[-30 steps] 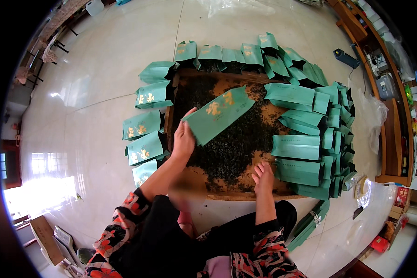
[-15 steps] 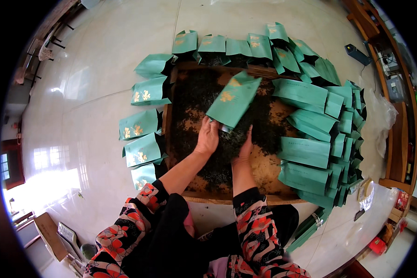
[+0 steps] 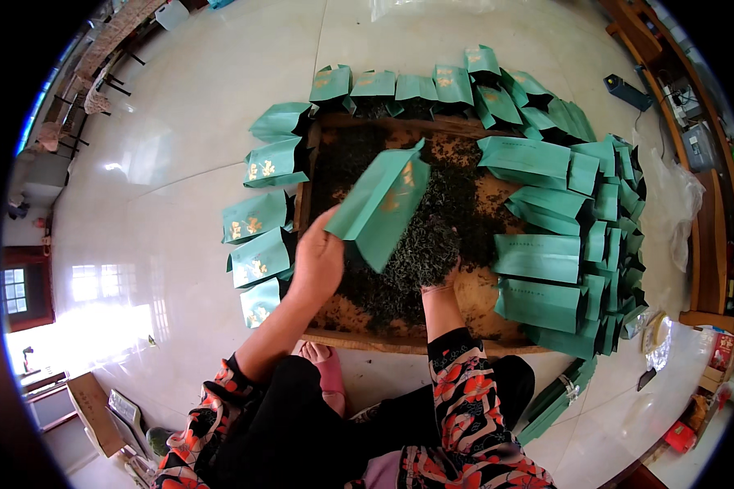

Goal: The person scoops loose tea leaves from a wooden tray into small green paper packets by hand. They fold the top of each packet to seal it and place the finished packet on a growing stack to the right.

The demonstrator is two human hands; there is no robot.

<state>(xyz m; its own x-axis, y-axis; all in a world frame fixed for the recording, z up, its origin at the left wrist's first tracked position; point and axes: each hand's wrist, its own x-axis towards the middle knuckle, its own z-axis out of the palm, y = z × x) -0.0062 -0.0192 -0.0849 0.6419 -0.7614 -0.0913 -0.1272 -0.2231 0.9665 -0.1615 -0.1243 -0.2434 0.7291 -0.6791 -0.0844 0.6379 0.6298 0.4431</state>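
Note:
My left hand [image 3: 316, 257] grips a green paper bag [image 3: 375, 200] with a gold print by its lower left part, tilted above a wooden tray [image 3: 481, 310]. My right hand [image 3: 447, 277] is under a heap of dark dried tea leaves [image 3: 420, 248], close to the bag's lower right edge. The leaves cover most of its fingers. More dark leaves lie loose over the tray's floor, with patches of bare wood between them.
Open green bags [image 3: 269, 163] stand along the tray's left and far sides. Several more green bags [image 3: 538, 257] are packed in rows at the right. Flat green bags [image 3: 559, 403] lie bundled at the lower right. A wooden cabinet [image 3: 709, 244] stands far right.
The bag has swung left and toward me in my left hand. My right hand has moved slightly right and now has a heap of leaves on it.

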